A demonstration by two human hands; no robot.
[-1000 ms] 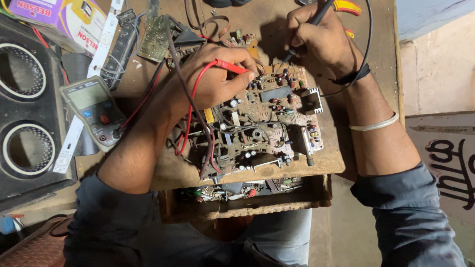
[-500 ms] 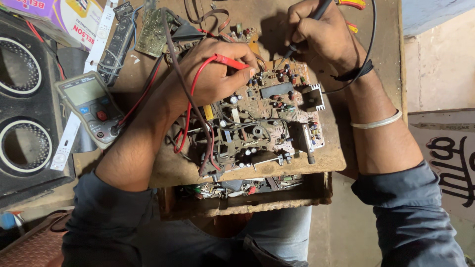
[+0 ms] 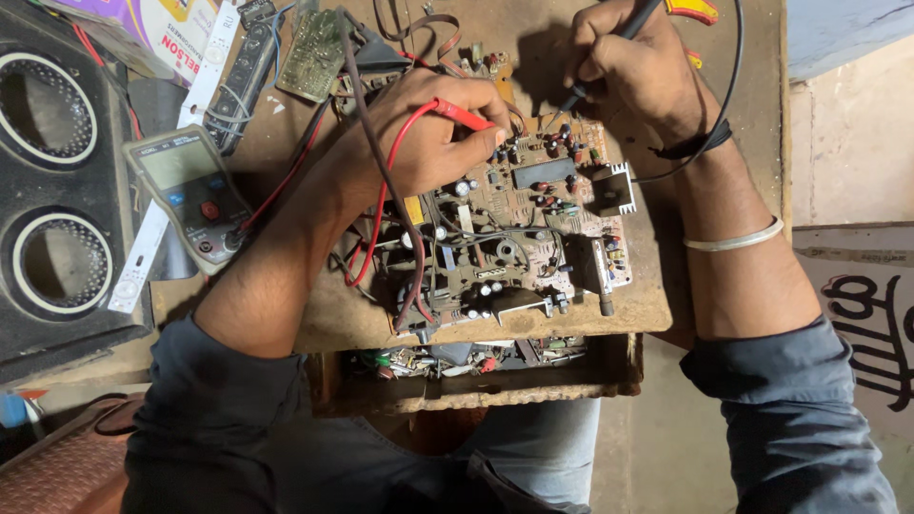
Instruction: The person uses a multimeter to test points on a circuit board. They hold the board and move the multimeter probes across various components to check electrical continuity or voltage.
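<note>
Worn rough wooden bench [image 3: 609, 319]; shiny metal heatsink [image 3: 614, 187]; glossy red plastic probe [image 3: 464, 115]

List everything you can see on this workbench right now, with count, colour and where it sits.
circuit board: one, brown, centre of bench
red probe: one, red, in left hand, tip at board's upper left
black probe: one, black, in right hand, tip at board's top edge
multimeter: one, grey-green, left of board
small green board: one, green, top left
speaker cabinet: one, black, far left
wooden bench: one, brown
left hand: gripping red probe
right hand: gripping black probe
</note>
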